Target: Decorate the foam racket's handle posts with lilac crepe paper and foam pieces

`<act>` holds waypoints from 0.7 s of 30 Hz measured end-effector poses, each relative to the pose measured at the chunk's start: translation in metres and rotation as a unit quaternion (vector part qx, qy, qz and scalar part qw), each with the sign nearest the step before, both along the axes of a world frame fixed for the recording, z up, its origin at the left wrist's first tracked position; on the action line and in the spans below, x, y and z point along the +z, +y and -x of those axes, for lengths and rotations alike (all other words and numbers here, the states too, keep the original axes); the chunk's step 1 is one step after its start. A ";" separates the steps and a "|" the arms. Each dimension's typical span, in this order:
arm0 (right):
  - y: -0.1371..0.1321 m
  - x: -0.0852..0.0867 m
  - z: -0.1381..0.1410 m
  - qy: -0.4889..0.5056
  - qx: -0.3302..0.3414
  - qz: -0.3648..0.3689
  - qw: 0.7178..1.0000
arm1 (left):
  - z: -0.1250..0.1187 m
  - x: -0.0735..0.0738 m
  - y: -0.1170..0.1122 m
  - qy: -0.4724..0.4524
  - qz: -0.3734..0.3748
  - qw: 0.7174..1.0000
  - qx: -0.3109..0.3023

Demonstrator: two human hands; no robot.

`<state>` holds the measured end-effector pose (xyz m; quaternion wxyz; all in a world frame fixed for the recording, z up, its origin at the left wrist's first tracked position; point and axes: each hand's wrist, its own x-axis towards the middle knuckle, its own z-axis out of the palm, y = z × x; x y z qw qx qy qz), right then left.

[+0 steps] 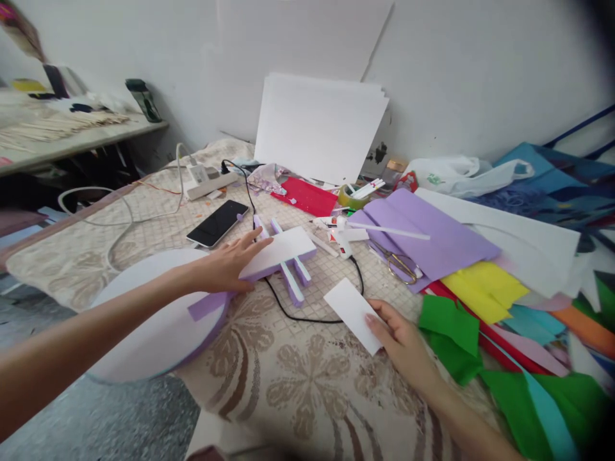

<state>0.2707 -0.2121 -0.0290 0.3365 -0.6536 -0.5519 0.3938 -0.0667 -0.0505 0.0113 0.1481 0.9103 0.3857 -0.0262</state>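
Note:
My left hand (225, 261) lies with spread fingers across the end of a white board piece with purple sides (293, 243). Several short purple-and-white pegs (292, 282) stick out from both sides of this piece. Under my left forearm is a large round white board (144, 339) with a purple rim, and a purple strip (207, 306) lies on it; the joint with the pegged piece is hidden by the hand. My right hand (391, 330) pinches a white rectangular card (353, 310) between thumb and fingers, just above the patterned tablecloth (307, 384).
A white glue gun (342, 242) and scissors (401, 264) lie beyond the card. A black cord (298, 318) loops across the table. A phone (218, 223) and power strip (211, 184) are back left. Purple sheets (432, 230) and green felt (451, 333) crowd the right side.

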 end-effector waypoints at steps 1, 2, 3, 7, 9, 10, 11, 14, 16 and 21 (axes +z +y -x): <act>0.000 0.000 -0.001 -0.003 0.004 0.002 1.000 | 0.001 0.001 -0.001 -0.006 0.003 1.000 -0.001; -0.001 0.000 -0.003 -0.002 0.007 0.005 1.000 | 0.003 0.002 -0.003 -0.017 0.002 1.000 0.000; -0.001 0.000 -0.004 0.000 0.007 0.008 1.000 | 0.003 0.005 -0.007 -0.032 -0.004 0.999 0.008; -0.005 0.006 -0.002 0.003 0.016 0.012 1.000 | -0.002 0.016 -0.049 -0.141 -0.077 0.984 0.083; -0.006 0.009 0.007 0.008 0.039 0.013 0.999 | -0.011 0.016 -0.082 -0.202 -0.049 0.969 0.134; -0.007 0.010 0.013 0.018 0.054 0.014 0.998 | -0.018 0.014 -0.098 -0.224 0.001 0.963 0.150; -0.007 0.011 0.020 0.031 0.066 0.013 0.997 | -0.027 0.010 -0.113 -0.249 0.059 0.951 0.174; -0.010 0.011 0.047 0.082 0.095 0.025 0.992 | -0.055 -0.006 -0.140 -0.362 0.231 0.874 0.227; -0.012 0.010 0.062 0.107 0.123 0.043 0.986 | -0.071 -0.014 -0.143 -0.456 0.323 0.790 0.251; 0.002 0.008 0.059 0.078 0.188 -0.046 0.978 | -0.079 -0.013 -0.130 -0.545 0.373 0.662 0.355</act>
